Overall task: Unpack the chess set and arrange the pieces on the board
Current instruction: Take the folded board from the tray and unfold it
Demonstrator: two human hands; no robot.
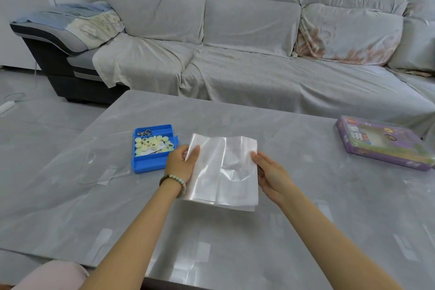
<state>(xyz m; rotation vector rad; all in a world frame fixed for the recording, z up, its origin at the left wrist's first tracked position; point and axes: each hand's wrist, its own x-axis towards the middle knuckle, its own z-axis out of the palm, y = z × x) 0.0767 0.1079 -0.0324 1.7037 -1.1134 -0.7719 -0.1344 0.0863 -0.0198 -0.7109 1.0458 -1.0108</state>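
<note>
Early stage: the plastic sheet (223,167) is folded, the pieces (153,145) not set out.
The left grip (182,162) and right grip (270,172) pinch its side edges; the pieces sit in the open blue box (150,166).

The round cream chess pieces (153,144) in the blue tray (150,164) carry dark Chinese characters, too small to read with certainty. The purple box (376,150) bears large pale Chinese characters and a small red logo, and neither is legible.
</note>
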